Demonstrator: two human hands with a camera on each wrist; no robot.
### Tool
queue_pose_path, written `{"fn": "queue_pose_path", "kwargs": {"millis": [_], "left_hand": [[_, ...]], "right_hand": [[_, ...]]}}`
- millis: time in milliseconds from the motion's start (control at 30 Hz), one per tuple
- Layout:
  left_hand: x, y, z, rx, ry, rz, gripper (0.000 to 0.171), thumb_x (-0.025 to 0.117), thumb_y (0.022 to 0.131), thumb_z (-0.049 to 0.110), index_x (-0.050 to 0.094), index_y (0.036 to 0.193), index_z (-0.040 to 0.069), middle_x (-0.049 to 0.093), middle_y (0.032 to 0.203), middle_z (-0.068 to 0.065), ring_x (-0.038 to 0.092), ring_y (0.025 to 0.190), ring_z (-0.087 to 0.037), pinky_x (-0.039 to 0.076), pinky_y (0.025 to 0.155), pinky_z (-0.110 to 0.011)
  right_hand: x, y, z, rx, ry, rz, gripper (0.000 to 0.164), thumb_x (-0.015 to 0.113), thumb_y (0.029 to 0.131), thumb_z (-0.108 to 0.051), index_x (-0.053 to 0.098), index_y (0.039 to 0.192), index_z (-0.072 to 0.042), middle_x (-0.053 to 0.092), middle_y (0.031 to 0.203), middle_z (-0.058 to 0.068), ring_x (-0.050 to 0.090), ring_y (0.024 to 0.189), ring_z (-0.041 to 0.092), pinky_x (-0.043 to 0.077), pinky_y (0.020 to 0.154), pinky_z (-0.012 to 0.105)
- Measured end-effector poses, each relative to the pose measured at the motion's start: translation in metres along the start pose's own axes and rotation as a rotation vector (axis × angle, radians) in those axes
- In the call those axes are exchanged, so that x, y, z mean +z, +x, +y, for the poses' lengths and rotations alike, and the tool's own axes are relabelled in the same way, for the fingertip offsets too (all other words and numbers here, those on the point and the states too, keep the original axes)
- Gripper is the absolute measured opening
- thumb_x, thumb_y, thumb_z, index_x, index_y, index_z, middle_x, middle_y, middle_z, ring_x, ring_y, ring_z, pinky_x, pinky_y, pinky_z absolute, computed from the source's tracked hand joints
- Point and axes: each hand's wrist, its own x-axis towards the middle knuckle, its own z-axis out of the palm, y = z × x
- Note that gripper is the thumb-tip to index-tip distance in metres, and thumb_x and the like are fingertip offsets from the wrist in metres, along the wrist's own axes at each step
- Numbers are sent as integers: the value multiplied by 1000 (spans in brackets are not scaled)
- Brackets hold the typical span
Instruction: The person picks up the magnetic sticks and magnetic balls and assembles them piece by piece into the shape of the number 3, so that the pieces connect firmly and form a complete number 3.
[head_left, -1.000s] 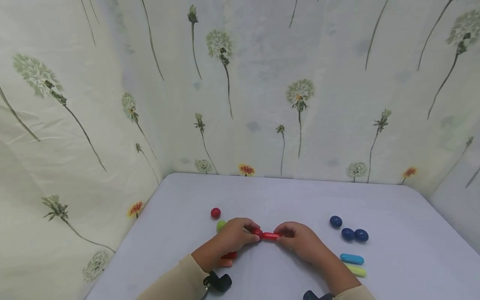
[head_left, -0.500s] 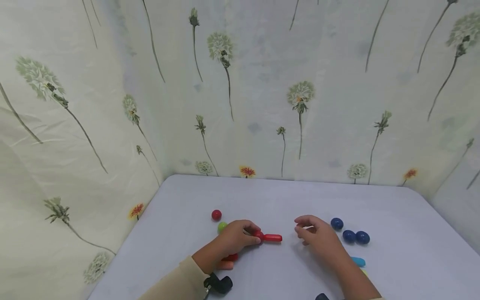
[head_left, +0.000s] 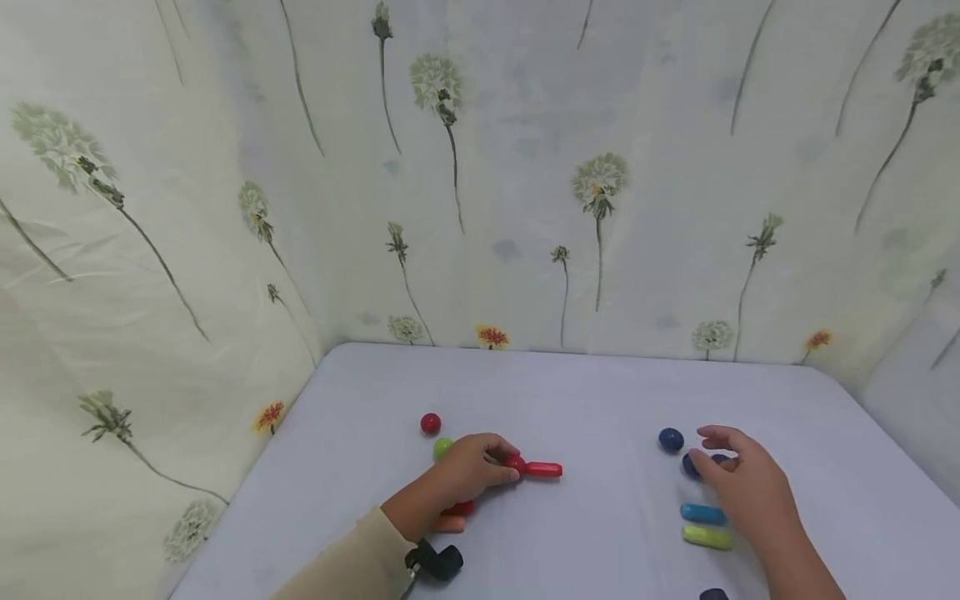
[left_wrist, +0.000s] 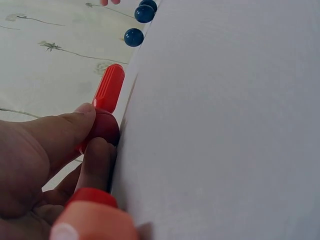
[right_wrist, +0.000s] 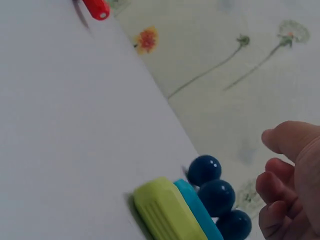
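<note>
Between thumb and fingers my left hand pinches a red ball, low over the white table. A red grooved rod sticks out from that ball toward the right, its far end free. My right hand hovers at the right by three dark blue balls, thumb and forefinger spread apart with nothing between them. It partly covers one of the balls in the head view. Below the balls lie a light blue rod and a yellow-green rod, side by side.
Beyond my left hand are another red ball and a green ball, partly hidden. Under the left wrist lie an orange rod and a red piece. A flower-print cloth hangs behind the table.
My right hand has let go of the red rod's free end and moved right to the blue balls. My left hand keeps its hold on the red ball, about where it was.
</note>
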Motion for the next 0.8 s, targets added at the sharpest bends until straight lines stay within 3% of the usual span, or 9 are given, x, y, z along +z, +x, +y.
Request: {"fn": "queue_pose_path", "kwargs": {"millis": [233,500,633,800], "left_hand": [[-1,-7,-3,-7,3,-12,26,86,88,28,74,110,34,68,104,12,59,97,-16,54,87,-39],[-1,-3,-2,36,21,-8,26,86,88,30,74,112,34,68,105,13,59,95,-14,53,84,-37],[-1,-1,-1,39,20,-8,26,86,88,30,74,111,33,68,105,12,59,94,-14,52,84,-37],[-2,0,0,31,31,1,26,86,88,30,74,111,35,68,105,13,59,95,-14,52,84,-38]], "right_hand": [[-13,3,31,59,-67,9,64,71,98,-40,51,148,-5,57,143,26,59,104,34,46,73,39],[-17,10,49,176,-31,-87,77,71,97,-47,43,152,-2,46,149,32,57,110,43,53,78,48],[-14,12,54,216,0,-136,79,71,97,-48,42,152,0,44,148,35,62,102,36,54,75,44],[-10,12,58,204,23,-167,79,70,98,-49,41,151,3,46,145,36,67,92,26,55,71,39]]}}
